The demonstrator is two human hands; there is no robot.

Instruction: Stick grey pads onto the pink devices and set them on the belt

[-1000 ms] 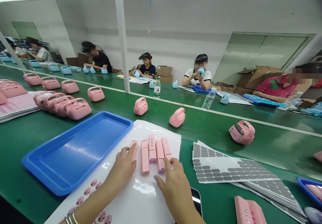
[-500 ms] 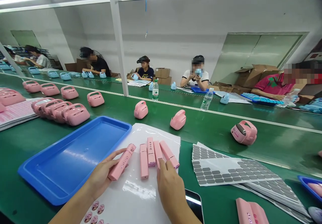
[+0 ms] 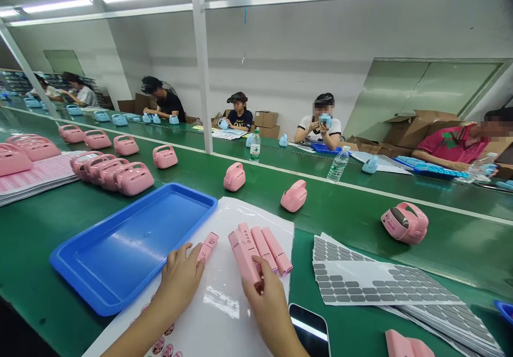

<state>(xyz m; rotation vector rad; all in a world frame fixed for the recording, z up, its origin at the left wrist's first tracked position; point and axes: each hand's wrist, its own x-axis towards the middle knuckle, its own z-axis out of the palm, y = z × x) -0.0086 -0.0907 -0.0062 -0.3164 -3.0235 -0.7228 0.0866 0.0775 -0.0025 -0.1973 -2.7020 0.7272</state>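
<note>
Over the white sheet point(image 3: 224, 314), my left hand point(image 3: 182, 274) is closed on a pink stick point(image 3: 208, 245) with round buttons, its upper end showing past the fingers. My right hand point(image 3: 266, 293) grips another pink stick point(image 3: 243, 255) by its lower end, tilted up to the left. Just beyond it, several more pink sticks point(image 3: 277, 250) lie side by side on the sheet, one of them partly covered by the held one. Round picture stickers point(image 3: 158, 344) show at the sheet's lower part, partly hidden by my left arm.
An empty-looking blue tray point(image 3: 64, 261) is at the left. Pink handled cases point(image 3: 134, 179) stand across the green table point(image 3: 340, 212). Sticker sheets point(image 3: 385, 282) and a phone point(image 3: 310, 327) lie at the right. Several people sit opposite, beyond water bottles point(image 3: 339, 164).
My right hand has taken hold of a pink stick and lifted it over the others. My left hand has turned, covering more of its stick. The view has shifted slightly left.
</note>
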